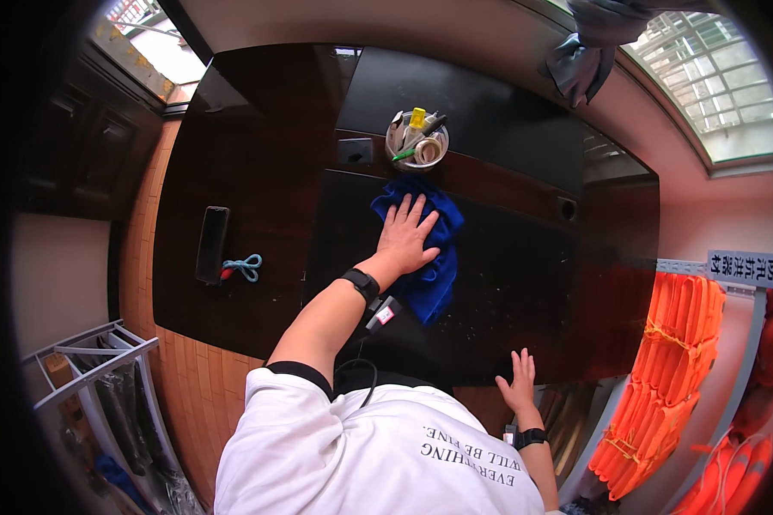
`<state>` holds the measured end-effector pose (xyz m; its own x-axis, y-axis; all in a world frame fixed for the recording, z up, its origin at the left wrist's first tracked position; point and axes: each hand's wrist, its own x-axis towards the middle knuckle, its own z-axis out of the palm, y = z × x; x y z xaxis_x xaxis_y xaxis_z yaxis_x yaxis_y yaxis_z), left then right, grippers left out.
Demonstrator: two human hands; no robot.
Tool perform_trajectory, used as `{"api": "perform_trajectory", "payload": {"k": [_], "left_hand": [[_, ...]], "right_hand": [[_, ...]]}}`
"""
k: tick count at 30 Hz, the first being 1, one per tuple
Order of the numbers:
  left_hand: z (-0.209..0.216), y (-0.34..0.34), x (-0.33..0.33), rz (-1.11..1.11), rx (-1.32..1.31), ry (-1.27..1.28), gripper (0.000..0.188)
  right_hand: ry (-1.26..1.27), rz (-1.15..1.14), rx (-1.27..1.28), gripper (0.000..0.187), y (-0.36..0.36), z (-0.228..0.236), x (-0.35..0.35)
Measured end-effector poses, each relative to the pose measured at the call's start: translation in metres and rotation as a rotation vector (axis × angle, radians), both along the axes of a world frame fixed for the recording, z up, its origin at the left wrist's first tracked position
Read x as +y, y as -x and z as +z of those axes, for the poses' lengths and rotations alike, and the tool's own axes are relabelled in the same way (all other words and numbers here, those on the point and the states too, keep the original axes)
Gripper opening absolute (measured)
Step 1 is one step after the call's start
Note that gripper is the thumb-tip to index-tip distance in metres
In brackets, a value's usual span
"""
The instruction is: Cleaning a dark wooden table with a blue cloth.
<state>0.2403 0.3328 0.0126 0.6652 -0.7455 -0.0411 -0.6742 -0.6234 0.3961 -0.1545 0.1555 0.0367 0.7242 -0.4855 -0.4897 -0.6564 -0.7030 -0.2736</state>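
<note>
A crumpled blue cloth (431, 293) lies on the dark tabletop (507, 275). Flat on its upper part rests my left hand (406, 239), open, with the fingers spread and pointing away from me. My right hand (519, 382) is at the near edge of the table, open and holding nothing, its fingers apart. Both wrists wear black bands. Small pale specks dot the tabletop to the right of the cloth and between it and my right hand.
Beyond the cloth stands a round holder (417, 142) of pens and tape. At left lie a black phone (213, 245) and a light blue looped cord (247, 267). A metal rack (103, 369) is at lower left; folded orange vests (661, 360) hang at right.
</note>
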Motion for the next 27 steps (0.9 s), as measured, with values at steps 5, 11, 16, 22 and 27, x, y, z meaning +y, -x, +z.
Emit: {"api": "perform_trajectory", "payload": {"k": [5, 11, 16, 22, 27], "left_hand": [[0.005, -0.008, -0.031, -0.098, 0.013, -0.024, 0.069], [0.005, -0.001, -0.047, -0.233, 0.025, -0.025, 0.067], [-0.003, -0.008, -0.001, -0.138, 0.025, 0.063, 0.060], [-0.014, -0.051, 0.091, 0.279, -0.155, -0.005, 0.057], [-0.038, -0.078, 0.160, 0.601, -0.154, -0.123, 0.062]], "right_hand": [[0.004, 0.017, 0.001, 0.078, 0.001, -0.003, -0.002], [0.000, -0.007, -0.006, 0.077, 0.005, -0.007, 0.000], [-0.015, -0.031, -0.013, 0.075, 0.002, -0.006, 0.001], [0.004, -0.019, -0.038, 0.074, 0.002, -0.006, 0.000], [0.007, -0.010, -0.020, 0.075, 0.001, -0.006, 0.001]]}}
